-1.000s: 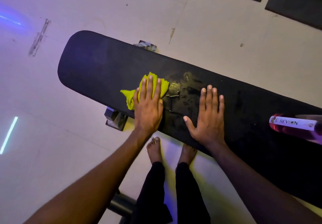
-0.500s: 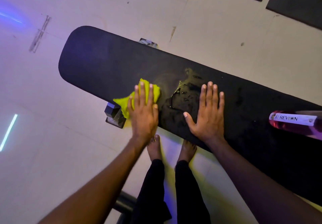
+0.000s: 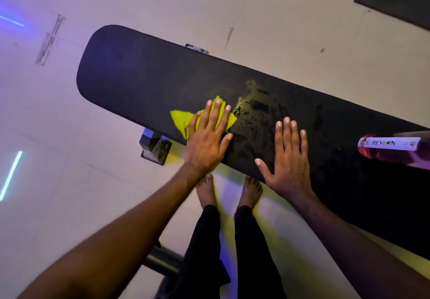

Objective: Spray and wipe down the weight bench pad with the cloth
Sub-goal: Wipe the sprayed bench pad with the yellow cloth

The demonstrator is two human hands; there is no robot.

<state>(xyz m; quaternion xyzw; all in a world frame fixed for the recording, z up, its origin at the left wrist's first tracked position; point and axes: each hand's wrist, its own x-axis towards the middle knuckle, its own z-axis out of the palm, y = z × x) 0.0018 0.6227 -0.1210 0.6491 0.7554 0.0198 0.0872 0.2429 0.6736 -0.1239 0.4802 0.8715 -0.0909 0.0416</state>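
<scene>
Your fingers (image 3: 217, 112) of the left hand (image 3: 207, 140) lie flat, pressing the yellow cloth (image 3: 180, 119) on the pad (image 3: 144, 77) beside the wet patch (image 3: 253, 110), while your right hand (image 3: 288, 156), spread, grasping nothing, steadies you.

Left hand (image 3: 207, 142) slid yellow cloth (image 3: 180, 119) back up pad (image 3: 144, 75), toward wet patch (image 3: 253, 110)

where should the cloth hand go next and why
Probably slide the left hand and its yellow cloth rightward into the wet droplets on the bench pad; they sit unwiped just beside the cloth, short of the braced right hand.
</scene>
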